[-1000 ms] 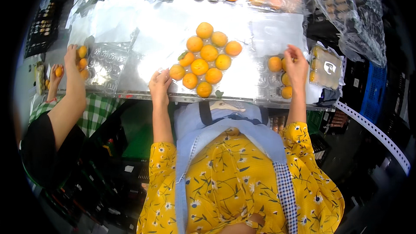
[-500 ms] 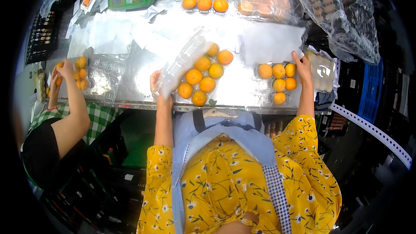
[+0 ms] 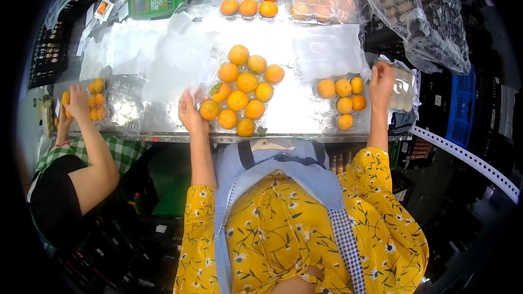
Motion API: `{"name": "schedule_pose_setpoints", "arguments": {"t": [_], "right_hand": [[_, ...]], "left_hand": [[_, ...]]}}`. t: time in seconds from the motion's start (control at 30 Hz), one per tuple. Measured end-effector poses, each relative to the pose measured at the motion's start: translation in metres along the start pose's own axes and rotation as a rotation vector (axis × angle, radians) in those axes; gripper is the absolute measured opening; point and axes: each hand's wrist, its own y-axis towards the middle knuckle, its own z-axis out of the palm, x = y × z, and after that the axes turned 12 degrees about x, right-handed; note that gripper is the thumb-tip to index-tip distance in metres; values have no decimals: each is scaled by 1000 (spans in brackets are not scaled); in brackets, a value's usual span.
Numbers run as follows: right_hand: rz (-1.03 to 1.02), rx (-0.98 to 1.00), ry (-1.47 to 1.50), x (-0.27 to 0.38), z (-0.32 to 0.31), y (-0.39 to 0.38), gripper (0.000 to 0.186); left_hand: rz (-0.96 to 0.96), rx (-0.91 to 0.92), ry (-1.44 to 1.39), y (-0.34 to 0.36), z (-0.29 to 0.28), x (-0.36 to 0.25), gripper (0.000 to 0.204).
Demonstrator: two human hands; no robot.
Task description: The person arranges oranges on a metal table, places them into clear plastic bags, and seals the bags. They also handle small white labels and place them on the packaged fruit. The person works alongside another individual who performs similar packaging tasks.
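Oranges (image 3: 247,82) are lying clustered beside the left hand (image 3: 193,113), probably feeling firm, slippery and bruisable; cupping their sides seems safest. A clear tray (image 3: 328,110) of fruit (image 3: 344,105) is standing in between, near the right hand (image 3: 381,82). Both hands are looking half-curled; I cannot tell whether either is gripping.

We hold both arms out in front of us, well apart, forearms bare. Our left forearm (image 3: 202,158) runs forward almost straight, tilting slightly to our left, and at its end our left hand (image 3: 193,114) is half unfurled, thumb and fingers parted and loosely bent. Our right forearm (image 3: 378,129) points forward too, carrying our right hand (image 3: 382,87) a little farther ahead than the left, its fingers curled inward; whether they close on anything we cannot tell
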Motion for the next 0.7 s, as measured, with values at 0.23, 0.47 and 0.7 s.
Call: {"name": "schedule_pose_setpoints", "arguments": {"t": [0.23, 0.47, 0.7], "right_hand": [[226, 393, 184, -23, 27, -18, 29], [239, 393, 398, 3, 17, -11, 30], [248, 541, 950, 67, 46, -11, 22]], "left_hand": [[9, -7, 45, 17, -20, -21, 40], [-2, -15, 73, 29, -47, -36, 40], [-27, -31, 17, 43, -69, -42, 39]]}}
